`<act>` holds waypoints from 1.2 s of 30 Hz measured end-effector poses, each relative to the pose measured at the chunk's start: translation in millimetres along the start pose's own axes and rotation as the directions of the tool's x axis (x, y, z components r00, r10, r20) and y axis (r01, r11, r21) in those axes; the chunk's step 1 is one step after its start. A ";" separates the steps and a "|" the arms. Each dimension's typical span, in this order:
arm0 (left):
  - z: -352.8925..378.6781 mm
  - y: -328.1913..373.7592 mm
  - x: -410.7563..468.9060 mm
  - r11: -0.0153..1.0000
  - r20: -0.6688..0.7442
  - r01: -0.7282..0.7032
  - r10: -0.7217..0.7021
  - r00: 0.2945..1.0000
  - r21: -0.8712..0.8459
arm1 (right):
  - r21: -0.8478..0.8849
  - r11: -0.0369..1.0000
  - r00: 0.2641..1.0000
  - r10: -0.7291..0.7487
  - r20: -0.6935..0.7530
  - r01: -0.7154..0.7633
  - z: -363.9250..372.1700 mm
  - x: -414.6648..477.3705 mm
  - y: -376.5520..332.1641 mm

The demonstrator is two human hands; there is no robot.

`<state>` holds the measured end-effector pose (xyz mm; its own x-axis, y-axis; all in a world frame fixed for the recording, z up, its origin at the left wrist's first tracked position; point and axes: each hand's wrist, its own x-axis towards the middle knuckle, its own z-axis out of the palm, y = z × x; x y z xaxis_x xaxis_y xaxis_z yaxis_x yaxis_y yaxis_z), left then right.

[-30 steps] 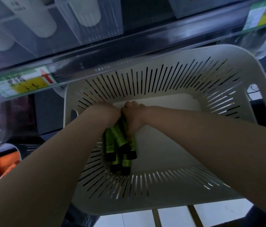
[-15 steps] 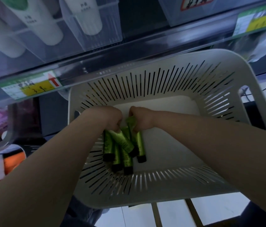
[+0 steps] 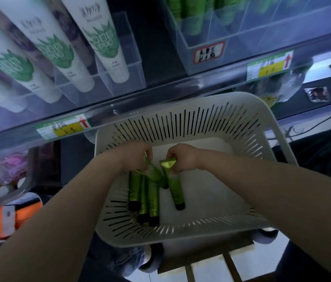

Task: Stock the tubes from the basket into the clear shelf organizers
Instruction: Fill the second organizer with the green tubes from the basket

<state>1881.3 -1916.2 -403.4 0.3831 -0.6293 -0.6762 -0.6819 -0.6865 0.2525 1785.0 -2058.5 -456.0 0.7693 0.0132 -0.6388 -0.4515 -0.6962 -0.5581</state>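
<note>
— How many tubes are there?

— Five green tubes [image 3: 150, 192], all inside one white slotted basket [image 3: 181, 123]. Three lie side by side on its floor toward the left wall, caps pointing at the near edge. The other two are in my hands.

— What do they look like?

— Slim and glossy green, each with a flat crimped end and a small black cap. There is print along them, too small to read.

— And your hands?

— Both bare arms reach in over the near edge, and the hands sit close together but apart over the middle of the floor. My left hand [image 3: 136, 155] has its fingers curled and pinches the crimped end of the left tube [image 3: 156, 176]. That one slants rightward, and its cap ends just beside the other held tube. My right hand [image 3: 183, 157] pinches the crimp of the right tube [image 3: 175, 192] between thumb and fingers. Its cap points at the near edge, but I cannot tell whether it rests on the floor.

— And the shelf?

— Beyond the basket's far edge are two clear organizers. The left organizer [image 3: 124, 64] holds at least four white tubes [image 3: 107, 37] printed with green leaves. The right organizer [image 3: 262, 37] holds shelved green tubes [image 3: 191, 17], too blurred to count. Two price tags [image 3: 65, 128] sit on the rail, and one handwritten label [image 3: 209, 52] is on the right organizer.
</note>
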 end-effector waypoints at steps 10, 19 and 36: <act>-20.3 41.9 -46.0 0.994 -0.411 -0.075 0.034 0.911 -0.082 | -0.003 0.999 0.983 -0.051 -0.175 0.051 -42.9 -64.6 0.8; -30.0 91.1 -84.3 0.962 -0.619 -0.180 0.014 0.785 -0.207 | 0.168 0.961 0.916 -0.143 -0.374 0.218 -87.8 -134.2 0.4; -138.7 171.1 -128.3 0.969 -0.844 -0.210 0.004 0.536 -0.129 | 0.193 0.845 0.741 -0.300 -0.601 0.499 -209.1 -226.7 -15.6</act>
<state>1801.9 -2003.5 -177.5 0.7286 -0.6477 0.2228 -0.6611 -0.5800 0.4759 1712.2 -2200.7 -191.7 0.9770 -0.2127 0.0123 -0.0852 -0.4429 -0.8925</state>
